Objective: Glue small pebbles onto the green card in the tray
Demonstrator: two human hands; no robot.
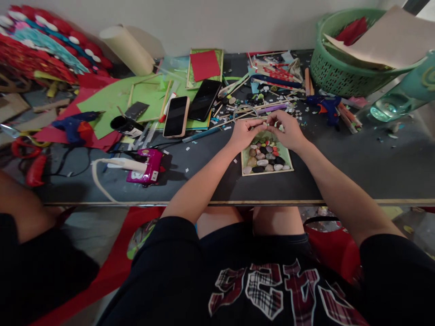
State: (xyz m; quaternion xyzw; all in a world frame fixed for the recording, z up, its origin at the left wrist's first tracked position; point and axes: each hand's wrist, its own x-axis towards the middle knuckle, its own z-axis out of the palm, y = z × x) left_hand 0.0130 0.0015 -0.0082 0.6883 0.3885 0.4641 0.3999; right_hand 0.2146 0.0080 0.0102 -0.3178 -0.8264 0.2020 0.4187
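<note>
Pale-rimmed green tray [284, 153] lies flat, near pt. covered w/ multicol. pebbles [262, 162].

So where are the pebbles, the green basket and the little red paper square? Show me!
Pebbles [262, 162]: head view, on a whitish pebble near the front.
Green basket [343, 72]: head view, on its side wall with holes.
Red paper square [205, 65]: head view, on its middle.

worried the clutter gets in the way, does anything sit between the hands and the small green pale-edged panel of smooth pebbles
Nothing visible does: the left hand and right hand are over the far end of the pale-edged green panel bearing smooth multicoloured pebbles. The thin silvery ring lies beyond the left hand, not between.
</note>
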